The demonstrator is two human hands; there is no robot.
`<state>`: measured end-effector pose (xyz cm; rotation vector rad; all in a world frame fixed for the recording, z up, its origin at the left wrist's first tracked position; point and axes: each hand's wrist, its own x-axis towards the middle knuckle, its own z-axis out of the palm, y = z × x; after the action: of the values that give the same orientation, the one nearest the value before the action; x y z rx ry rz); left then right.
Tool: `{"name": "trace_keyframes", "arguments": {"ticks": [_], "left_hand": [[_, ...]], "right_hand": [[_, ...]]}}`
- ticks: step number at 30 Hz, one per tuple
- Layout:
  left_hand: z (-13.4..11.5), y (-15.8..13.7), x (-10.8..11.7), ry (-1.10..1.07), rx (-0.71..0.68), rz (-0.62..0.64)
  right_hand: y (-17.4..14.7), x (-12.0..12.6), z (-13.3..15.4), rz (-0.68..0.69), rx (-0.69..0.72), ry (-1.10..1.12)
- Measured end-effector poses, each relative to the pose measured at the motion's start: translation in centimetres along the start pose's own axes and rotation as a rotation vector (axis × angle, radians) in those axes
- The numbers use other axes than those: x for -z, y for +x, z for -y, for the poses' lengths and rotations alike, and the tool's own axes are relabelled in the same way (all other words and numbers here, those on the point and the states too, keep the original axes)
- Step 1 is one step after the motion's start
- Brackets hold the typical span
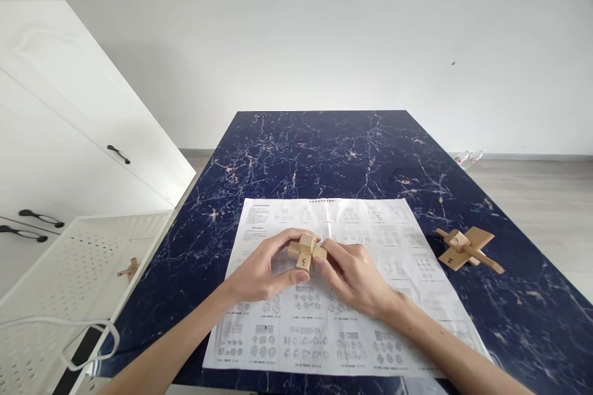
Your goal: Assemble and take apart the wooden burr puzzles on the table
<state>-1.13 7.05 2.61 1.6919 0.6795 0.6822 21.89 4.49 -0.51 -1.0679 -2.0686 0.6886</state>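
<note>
Between my two hands is a wooden interlocking puzzle [304, 253] made of short crossed blocks, with a number 3 on one block. My left hand [265, 266] curls round its left side, the thumb along the near end and the fingers behind. My right hand [353, 268] pinches the block at its right side with thumb and forefinger. Both hands rest over a printed instruction sheet [259, 315] that shows rows of small diagrams. Fingers hide part of the puzzle's back and right side.
Right of the sheet, another wooden puzzle [464, 248] of crossed pieces, marked 2, lies on the dark blue marbled table [319, 154]. On the left, a white perforated tray [60, 278] holds a small wooden piece [130, 268] and a white cable [69, 322]. White cabinets [78, 105] stand beyond.
</note>
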Motion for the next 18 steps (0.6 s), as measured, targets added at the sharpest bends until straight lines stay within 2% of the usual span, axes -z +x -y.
{"name": "trace_keyframes", "arguments": {"ticks": [18], "left_hand": [[0.27, -0.24, -0.09, 0.007, -0.007, -0.05]], "right_hand": [[0.31, -0.11, 0.13, -0.007, -0.024, 0.061]]}}
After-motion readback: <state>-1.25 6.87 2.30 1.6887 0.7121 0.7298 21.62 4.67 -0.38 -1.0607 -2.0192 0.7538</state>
